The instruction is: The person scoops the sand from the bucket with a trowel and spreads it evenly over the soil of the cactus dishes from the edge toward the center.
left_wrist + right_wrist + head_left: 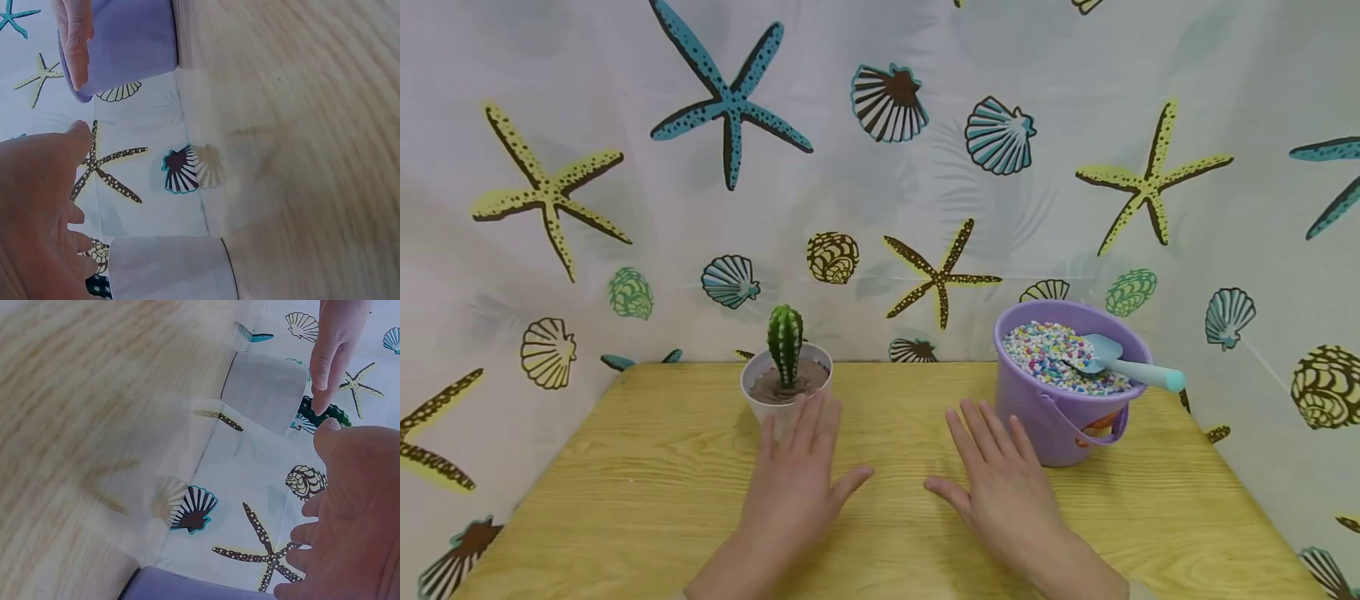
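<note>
Apparently, no handling is begun and all remains to be done: the left grip [797,483] and right grip [1007,487] are held with fingers straight and apart, nothing clamped. On the bench [887,525], one green cactus [786,342] is planted in one white pot [169,269] beyond the left grip. Beside the right grip, one purple bucket [1022,421] is filled with multicoloured pellets [1037,343], too many to be counted; on them one toy shovel [1138,372] is laid.

Starfish-print sheet [850,192] behind wooden table [891,429]
</note>
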